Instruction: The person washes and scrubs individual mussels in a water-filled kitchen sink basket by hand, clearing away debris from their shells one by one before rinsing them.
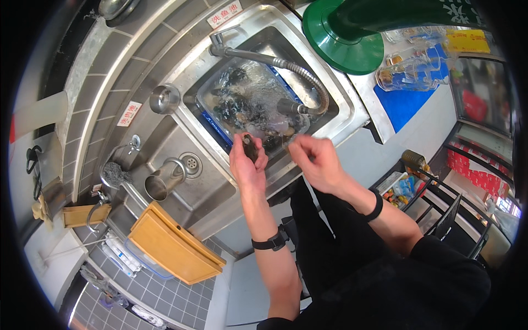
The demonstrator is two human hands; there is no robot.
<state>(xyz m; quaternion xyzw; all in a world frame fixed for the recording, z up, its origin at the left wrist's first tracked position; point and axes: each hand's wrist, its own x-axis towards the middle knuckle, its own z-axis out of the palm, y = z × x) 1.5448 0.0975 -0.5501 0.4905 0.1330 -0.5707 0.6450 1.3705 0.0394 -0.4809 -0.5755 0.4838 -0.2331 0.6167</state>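
Note:
My left hand (247, 169) is at the sink's front rim, fingers curled around a small dark object (249, 148). It could be a shellfish or a small fish; I cannot tell which. To its right, my right hand (319, 159) is blurred, with thumb and fingers drawn together. Whether anything is pinched there cannot be made out. Beyond both hands, a clear plastic tub (201, 97) stands in the steel sink (348, 109), full of churning water. Dark, roundish pieces (235, 105) lie under the surface. A flexible tap hose (317, 88) bends down into the tub.
A second sink basin (173, 144) at left holds a steel pitcher (159, 187). A steel cup (164, 99) stands by the divider. Wooden boards (177, 243) lean lower left. Glass mugs (408, 76) and a green round-based object (344, 49) are at upper right.

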